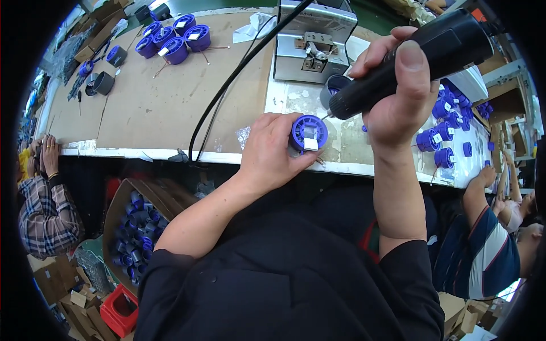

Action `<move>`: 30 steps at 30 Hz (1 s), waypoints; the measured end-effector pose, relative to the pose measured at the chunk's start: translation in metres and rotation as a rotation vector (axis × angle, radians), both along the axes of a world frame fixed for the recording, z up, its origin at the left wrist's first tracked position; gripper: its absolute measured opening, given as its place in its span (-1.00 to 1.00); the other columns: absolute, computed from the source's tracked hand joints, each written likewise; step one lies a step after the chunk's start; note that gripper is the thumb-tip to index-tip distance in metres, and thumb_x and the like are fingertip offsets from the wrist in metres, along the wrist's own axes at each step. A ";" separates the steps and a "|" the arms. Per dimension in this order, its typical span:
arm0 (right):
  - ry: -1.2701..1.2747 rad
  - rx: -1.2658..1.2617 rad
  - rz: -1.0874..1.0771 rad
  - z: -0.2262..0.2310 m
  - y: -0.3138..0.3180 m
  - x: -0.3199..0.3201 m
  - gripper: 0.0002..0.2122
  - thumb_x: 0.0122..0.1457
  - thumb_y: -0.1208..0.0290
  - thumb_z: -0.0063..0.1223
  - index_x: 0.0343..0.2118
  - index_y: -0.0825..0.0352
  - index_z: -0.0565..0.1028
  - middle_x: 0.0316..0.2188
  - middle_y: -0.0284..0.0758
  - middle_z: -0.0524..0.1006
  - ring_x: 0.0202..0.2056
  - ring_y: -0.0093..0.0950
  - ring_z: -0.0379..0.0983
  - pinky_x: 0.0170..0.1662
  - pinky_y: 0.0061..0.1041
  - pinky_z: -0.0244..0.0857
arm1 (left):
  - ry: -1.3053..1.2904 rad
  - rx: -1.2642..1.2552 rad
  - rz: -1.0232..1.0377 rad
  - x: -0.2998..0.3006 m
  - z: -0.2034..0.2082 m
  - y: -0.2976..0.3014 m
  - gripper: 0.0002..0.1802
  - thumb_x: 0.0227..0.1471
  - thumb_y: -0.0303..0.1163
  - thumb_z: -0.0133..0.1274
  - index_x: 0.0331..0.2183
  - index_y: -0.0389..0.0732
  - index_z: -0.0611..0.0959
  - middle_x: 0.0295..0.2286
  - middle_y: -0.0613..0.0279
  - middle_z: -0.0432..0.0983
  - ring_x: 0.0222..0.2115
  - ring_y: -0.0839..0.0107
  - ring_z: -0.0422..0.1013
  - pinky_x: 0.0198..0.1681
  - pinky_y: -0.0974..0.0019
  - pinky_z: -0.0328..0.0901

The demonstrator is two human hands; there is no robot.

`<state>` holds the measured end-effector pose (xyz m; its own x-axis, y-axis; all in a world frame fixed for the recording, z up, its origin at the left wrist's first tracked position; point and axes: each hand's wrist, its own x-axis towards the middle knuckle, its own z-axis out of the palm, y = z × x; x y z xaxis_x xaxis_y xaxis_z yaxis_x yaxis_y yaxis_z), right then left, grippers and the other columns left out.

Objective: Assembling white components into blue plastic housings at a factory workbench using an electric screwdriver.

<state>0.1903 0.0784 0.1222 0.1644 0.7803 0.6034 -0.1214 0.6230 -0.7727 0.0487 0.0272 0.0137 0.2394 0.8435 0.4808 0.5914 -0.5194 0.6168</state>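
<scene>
Left grip (pixel 268 149) holds a purple part (pixel 309 132) with a white label (pixel 310 144).

Black shirt (pixel 335 295), short sleeves (pixel 414 273), squared pocket outline (pixel 250 301), bare forearms (pixel 210 216), bare left hand (pixel 270 149), bare right hand (pixel 401 99)

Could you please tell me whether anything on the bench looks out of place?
Slightly: a crumpled bit of clear plastic lies beside the left hand, which holds a purple round part; the plastic looks like stray scrap.

The bench (pixel 165 108) I see from afar, clustered purple parts (pixel 164 37) at left, a crumpled white sheet (pixel 250 29), a boxy metal fixture (pixel 314 44), more purple pieces (pixel 426 140) at right
</scene>
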 end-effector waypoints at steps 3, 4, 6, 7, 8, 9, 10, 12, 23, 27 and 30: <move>0.020 0.022 -0.001 0.006 -0.007 0.006 -0.63 0.21 0.14 0.01 -0.05 0.30 0.41 -0.54 -0.31 0.45 -0.58 -0.47 0.42 -0.42 -0.53 0.35 | -0.008 0.000 0.011 -0.001 0.000 -0.001 -0.39 -0.23 -0.24 0.41 -0.10 -0.21 0.59 -0.26 0.16 0.56 -0.23 0.21 0.44 -0.09 0.26 0.31; 0.018 0.020 0.000 0.005 -0.009 0.008 -0.63 0.21 0.14 0.01 -0.05 0.30 0.41 -0.54 -0.31 0.45 -0.58 -0.47 0.42 -0.42 -0.53 0.35 | -0.010 -0.003 0.012 -0.001 0.000 -0.001 -0.39 -0.23 -0.24 0.41 -0.10 -0.21 0.59 -0.26 0.16 0.56 -0.23 0.21 0.44 -0.09 0.26 0.31; -0.014 -0.003 0.026 0.001 -0.010 0.013 -0.61 0.20 0.14 0.02 -0.04 0.31 0.40 -0.54 -0.30 0.45 -0.58 -0.47 0.42 -0.43 -0.52 0.35 | -0.011 -0.011 0.010 0.000 0.000 0.000 -0.39 -0.23 -0.24 0.41 -0.10 -0.21 0.59 -0.27 0.16 0.56 -0.23 0.21 0.44 -0.09 0.26 0.31; -0.030 -0.014 0.040 -0.001 -0.011 0.015 -0.61 0.19 0.13 0.03 -0.03 0.31 0.40 -0.54 -0.30 0.45 -0.58 -0.47 0.42 -0.43 -0.52 0.35 | -0.010 -0.015 0.009 0.000 0.001 0.000 -0.39 -0.23 -0.24 0.41 -0.10 -0.21 0.59 -0.27 0.17 0.56 -0.23 0.21 0.44 -0.09 0.26 0.31; -0.045 -0.025 0.053 -0.002 -0.011 0.016 -0.60 0.19 0.13 0.03 -0.03 0.31 0.40 -0.54 -0.30 0.45 -0.58 -0.47 0.42 -0.43 -0.52 0.34 | -0.009 -0.019 0.007 0.000 0.001 0.000 -0.39 -0.23 -0.24 0.42 -0.10 -0.21 0.59 -0.27 0.17 0.56 -0.23 0.21 0.44 -0.09 0.26 0.31; -0.045 -0.028 0.053 -0.002 -0.011 0.015 -0.60 0.19 0.13 0.03 -0.03 0.31 0.40 -0.54 -0.30 0.45 -0.58 -0.47 0.42 -0.43 -0.52 0.34 | -0.009 -0.022 0.008 0.000 0.001 0.000 -0.39 -0.23 -0.24 0.42 -0.10 -0.21 0.59 -0.27 0.17 0.56 -0.23 0.21 0.44 -0.09 0.26 0.31; -0.036 -0.030 0.040 -0.003 -0.011 0.013 -0.60 0.19 0.13 0.03 -0.03 0.31 0.40 -0.54 -0.30 0.45 -0.58 -0.47 0.42 -0.43 -0.52 0.34 | -0.010 -0.020 0.007 0.000 0.002 0.000 -0.39 -0.23 -0.24 0.42 -0.10 -0.21 0.59 -0.27 0.16 0.56 -0.23 0.20 0.44 -0.08 0.25 0.31; -0.018 -0.033 0.012 -0.004 -0.010 0.007 -0.61 0.19 0.14 0.02 -0.03 0.31 0.40 -0.53 -0.30 0.45 -0.58 -0.47 0.42 -0.43 -0.53 0.34 | -0.012 -0.015 0.002 -0.001 0.002 0.000 -0.39 -0.22 -0.22 0.42 -0.10 -0.23 0.59 -0.28 0.13 0.56 -0.22 0.19 0.44 -0.07 0.24 0.31; 0.067 0.025 0.072 0.003 -0.004 0.007 -0.59 0.20 0.06 -0.04 -0.04 0.28 0.40 -0.52 -0.31 0.45 -0.57 -0.49 0.43 -0.44 -0.53 0.36 | -0.224 0.090 -0.065 0.001 0.009 0.001 -0.48 -0.12 -0.26 0.34 -0.11 -0.24 0.59 -0.26 0.13 0.57 -0.22 0.18 0.45 -0.04 0.23 0.30; 0.129 0.045 0.125 0.017 -0.001 0.002 -0.58 0.20 0.02 -0.06 -0.05 0.27 0.40 -0.51 -0.31 0.45 -0.57 -0.50 0.43 -0.45 -0.54 0.36 | -0.249 0.141 -0.080 -0.002 0.013 0.008 -0.53 -0.05 -0.29 0.29 -0.09 -0.25 0.59 -0.21 0.09 0.57 -0.19 0.17 0.45 -0.03 0.23 0.30; 0.159 0.068 0.162 0.022 0.002 0.000 -0.57 0.20 0.01 -0.07 -0.05 0.27 0.40 -0.51 -0.31 0.45 -0.57 -0.50 0.43 -0.45 -0.54 0.36 | -0.163 0.166 -0.098 -0.008 0.017 0.015 -0.55 -0.02 -0.31 0.26 -0.07 -0.26 0.59 -0.18 0.07 0.57 -0.16 0.16 0.45 -0.01 0.24 0.30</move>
<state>0.1906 0.0808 0.1447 0.1373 0.7628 0.6318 -0.3407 0.6353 -0.6930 0.0403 0.0423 0.0305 0.2238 0.7261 0.6501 0.4329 -0.6717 0.6011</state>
